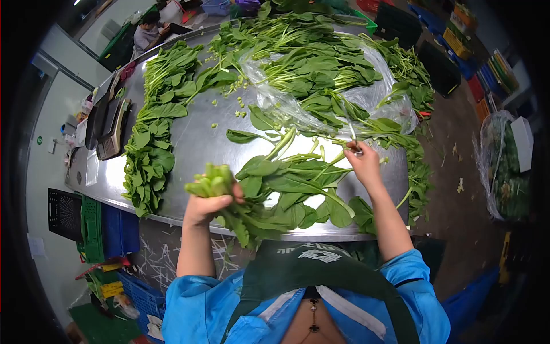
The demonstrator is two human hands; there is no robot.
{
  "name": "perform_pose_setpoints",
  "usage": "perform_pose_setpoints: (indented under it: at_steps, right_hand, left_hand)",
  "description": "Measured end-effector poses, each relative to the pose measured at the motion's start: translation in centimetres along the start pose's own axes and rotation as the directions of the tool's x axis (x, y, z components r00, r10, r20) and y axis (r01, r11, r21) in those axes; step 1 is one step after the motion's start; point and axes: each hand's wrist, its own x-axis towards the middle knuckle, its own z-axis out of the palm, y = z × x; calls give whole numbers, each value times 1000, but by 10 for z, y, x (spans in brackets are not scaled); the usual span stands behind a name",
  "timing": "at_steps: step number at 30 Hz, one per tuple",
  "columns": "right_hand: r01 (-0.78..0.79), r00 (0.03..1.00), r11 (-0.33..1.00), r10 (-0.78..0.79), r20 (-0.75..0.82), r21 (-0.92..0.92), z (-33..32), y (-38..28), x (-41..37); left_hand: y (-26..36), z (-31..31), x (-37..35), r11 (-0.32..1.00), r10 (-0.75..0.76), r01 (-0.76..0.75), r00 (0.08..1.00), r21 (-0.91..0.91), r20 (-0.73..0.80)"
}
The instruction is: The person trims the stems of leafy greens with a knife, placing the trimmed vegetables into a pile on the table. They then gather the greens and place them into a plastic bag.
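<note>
My left hand [212, 200] is closed around a bunch of leafy greens [252, 221], its cut stem ends up and its leaves hanging toward the table's front edge. In my right hand [364, 163] is a small knife [353, 133], its thin pale blade pointing away from me; the fingers hide its handle. Just below that hand lie loose leafy greens [309, 178] on the metal table [200, 137]. Small cut stem pieces [240, 104] are scattered on the tabletop.
Neat rows of greens [150, 149] line the table's left side. A large heap [321, 57] lies at the back with a clear plastic bag [269, 92]. A scale [110, 129] stands at far left. Crates [91, 226] stand below, and a person [150, 34] sits beyond.
</note>
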Motion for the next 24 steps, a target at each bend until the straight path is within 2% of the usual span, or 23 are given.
perform_pose_setpoints:
  at_steps: [1, 2, 3, 5, 6, 9, 10, 11, 12, 13, 15, 17, 18, 19, 20, 21, 22, 23, 24]
  right_hand:
    - [-11, 1000, 999, 12, 6, -42, 17, 26, 7]
    - [19, 997, 997, -13, 71, -80, 34, 43, 14]
    - [51, 990, 992, -35, 137, -114, 50, 54, 18]
    - [126, 967, 929, -36, 253, -348, 80, 62, 26]
    - [63, 924, 881, 126, 361, -470, 86, 55, 27]
    - [95, 871, 857, 175, 460, -507, 85, 42, 29]
    - [238, 890, 872, -19, 455, -429, 84, 48, 28]
    - [241, 887, 871, -19, 461, -428, 82, 50, 25]
    - [160, 902, 952, -34, 431, -259, 70, 29, 25]
    - [84, 914, 993, -45, 403, -78, 55, 5, 27]
    - [105, 933, 994, -110, 342, 34, 29, -64, 11]
    - [239, 879, 946, -306, 365, 217, 20, -118, -15]
    - [333, 836, 904, -415, 360, 268, 25, -131, -26]
    - [421, 781, 849, -518, 349, 318, 29, -142, -34]
    - [426, 744, 837, -540, 394, 343, 31, -151, -38]
    - [375, 774, 854, -503, 384, 361, 35, -154, -35]
    - [162, 886, 921, -294, 360, 354, 44, -145, -24]
    - [-65, 940, 934, -61, 336, 352, 60, -125, -7]
    - [-178, 950, 939, 86, 300, 294, 81, -88, 21]
  left_hand:
    - [-2, -7, -5, 997, 27, -31, 998, -77, -56]
    - [-1, -5, -7, 986, 79, -94, 991, -137, -111]
    - [-2, -4, -8, 986, 79, -95, 990, -138, -118]
    - [-1, -5, -9, 981, 96, -112, 990, -157, -108]
    - [-5, -8, -9, 987, 82, -95, 991, -128, -103]
    - [-7, -16, -18, 998, 29, -38, 987, -53, -156]
    - [-7, -18, -19, 994, 39, -21, 985, 110, -168]
    - [-5, -18, -20, 963, 48, 2, 983, 269, -179]
    - [-7, -11, -22, 950, 24, 35, 983, 310, -185]
    - [-10, -9, -21, 896, 17, 40, 992, 443, -124]
    - [-6, 11, -12, 724, 221, -258, 965, 640, 140]
    - [-10, 27, -1, 607, 273, -421, 907, 675, 320]
    - [-13, 34, 4, 666, 296, -473, 877, 576, 377]
    - [-13, 36, 2, 749, 161, -354, 917, 560, 364]
    - [-16, 35, -2, 828, 107, -245, 952, 505, 287]
    - [-20, 31, -5, 889, 43, -135, 976, 438, 215]
    - [-27, 23, -10, 958, 55, -91, 989, 270, 136]
    - [-36, 15, -15, 995, 50, -54, 997, 87, 53]
    - [-40, 9, -18, 995, 65, -63, 997, -77, 31]
